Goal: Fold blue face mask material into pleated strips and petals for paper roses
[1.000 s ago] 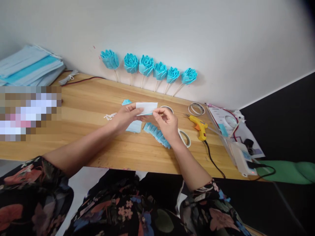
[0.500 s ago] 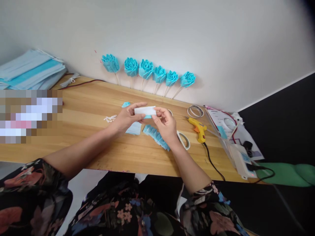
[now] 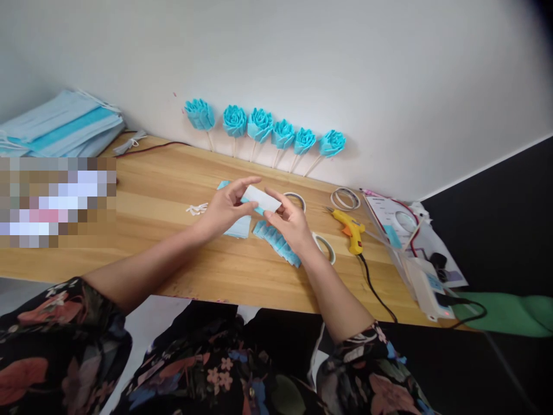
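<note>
Between my two hands, above the table, is a small piece of mask fabric (image 3: 262, 199), white with a blue strip along its near edge. My left hand (image 3: 228, 206) pinches its left end, thumb on the blue strip. At its right end my right hand (image 3: 292, 222) is closed on it with thumb and fingers. Beneath my hands lie a light-blue stack of cut pieces (image 3: 238, 227), partly hidden, and a row of overlapping folded blue pieces (image 3: 279, 245). Rolls of tape (image 3: 325, 249) lie beside and behind my right hand.
Several blue fabric flowers (image 3: 260, 125) on sticks lean against the wall. A yellow glue gun (image 3: 352, 230) with a black cord lies right, near a power strip (image 3: 432, 291). Face masks (image 3: 64, 124) are piled at the left back. White scraps (image 3: 197, 209) lie left of my hands.
The fabric piece has tilted, its right end now lower, and shows more of its blue strip on the left. My hands have shifted slightly with it. The whole view has moved a little.
</note>
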`<state>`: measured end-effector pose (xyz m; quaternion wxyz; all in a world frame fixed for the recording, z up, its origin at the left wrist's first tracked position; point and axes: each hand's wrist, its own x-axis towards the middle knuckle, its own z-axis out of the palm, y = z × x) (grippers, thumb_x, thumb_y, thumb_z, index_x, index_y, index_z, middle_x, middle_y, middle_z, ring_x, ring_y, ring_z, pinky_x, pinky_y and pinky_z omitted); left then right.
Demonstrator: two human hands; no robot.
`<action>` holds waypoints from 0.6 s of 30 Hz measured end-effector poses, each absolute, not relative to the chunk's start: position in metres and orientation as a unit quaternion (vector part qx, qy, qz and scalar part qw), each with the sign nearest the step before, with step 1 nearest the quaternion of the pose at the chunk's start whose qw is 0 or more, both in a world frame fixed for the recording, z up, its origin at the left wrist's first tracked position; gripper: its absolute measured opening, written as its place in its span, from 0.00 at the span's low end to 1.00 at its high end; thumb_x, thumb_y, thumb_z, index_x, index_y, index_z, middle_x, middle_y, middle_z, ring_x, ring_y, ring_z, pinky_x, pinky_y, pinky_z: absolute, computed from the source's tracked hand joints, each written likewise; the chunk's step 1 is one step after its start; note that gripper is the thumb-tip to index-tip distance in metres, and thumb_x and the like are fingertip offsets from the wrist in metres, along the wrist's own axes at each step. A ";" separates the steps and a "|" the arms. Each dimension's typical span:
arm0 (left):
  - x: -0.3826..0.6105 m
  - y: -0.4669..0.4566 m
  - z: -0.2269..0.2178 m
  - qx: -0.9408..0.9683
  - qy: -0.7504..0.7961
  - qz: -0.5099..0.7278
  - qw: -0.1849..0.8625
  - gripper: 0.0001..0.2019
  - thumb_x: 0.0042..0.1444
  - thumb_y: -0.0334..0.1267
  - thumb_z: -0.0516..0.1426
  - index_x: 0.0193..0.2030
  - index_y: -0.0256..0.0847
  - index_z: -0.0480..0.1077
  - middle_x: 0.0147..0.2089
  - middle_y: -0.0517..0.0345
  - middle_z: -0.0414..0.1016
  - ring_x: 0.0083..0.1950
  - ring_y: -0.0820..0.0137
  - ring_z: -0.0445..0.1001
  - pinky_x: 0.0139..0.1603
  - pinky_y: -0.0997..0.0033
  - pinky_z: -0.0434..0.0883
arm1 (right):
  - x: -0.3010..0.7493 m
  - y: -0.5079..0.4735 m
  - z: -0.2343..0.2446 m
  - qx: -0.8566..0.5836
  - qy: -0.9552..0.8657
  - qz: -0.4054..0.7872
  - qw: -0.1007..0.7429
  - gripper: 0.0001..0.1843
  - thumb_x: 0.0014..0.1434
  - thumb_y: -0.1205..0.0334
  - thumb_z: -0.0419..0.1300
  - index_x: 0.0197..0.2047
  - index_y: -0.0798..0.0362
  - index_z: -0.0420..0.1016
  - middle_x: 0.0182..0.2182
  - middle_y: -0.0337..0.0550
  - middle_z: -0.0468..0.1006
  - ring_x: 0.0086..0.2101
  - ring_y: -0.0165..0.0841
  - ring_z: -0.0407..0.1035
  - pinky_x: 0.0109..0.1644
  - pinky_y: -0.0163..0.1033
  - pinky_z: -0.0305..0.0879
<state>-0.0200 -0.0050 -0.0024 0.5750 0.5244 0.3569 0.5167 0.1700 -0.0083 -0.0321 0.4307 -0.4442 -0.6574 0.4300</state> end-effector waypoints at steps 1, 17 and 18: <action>-0.019 -0.005 -0.002 0.507 0.337 0.525 0.595 0.29 0.49 0.31 0.66 0.60 0.43 0.71 0.36 0.60 0.77 0.34 0.73 0.71 0.36 0.73 0.67 | 0.170 -0.009 -0.031 -0.447 -0.655 0.425 0.438 0.28 0.60 0.55 0.63 0.63 0.44 0.69 0.37 0.40 0.80 0.31 0.31 0.72 0.34 0.38 0.74; -0.014 -0.003 -0.020 0.441 0.378 0.457 0.674 0.12 0.53 0.39 0.66 0.22 0.36 0.76 0.25 0.54 0.76 0.25 0.73 0.69 0.31 0.69 0.67 | 0.169 -0.010 -0.029 -0.447 -0.654 0.364 0.489 0.25 0.61 0.46 0.61 0.60 0.43 0.71 0.35 0.40 0.75 0.33 0.32 0.71 0.34 0.39 0.74; -0.014 -0.003 -0.020 0.451 0.384 0.452 0.668 0.12 0.53 0.38 0.66 0.22 0.36 0.76 0.25 0.54 0.76 0.25 0.73 0.69 0.31 0.69 0.67 | 0.169 -0.010 -0.027 -0.446 -0.649 0.367 0.495 0.25 0.61 0.46 0.61 0.59 0.44 0.71 0.35 0.40 0.74 0.32 0.32 0.71 0.34 0.39 0.73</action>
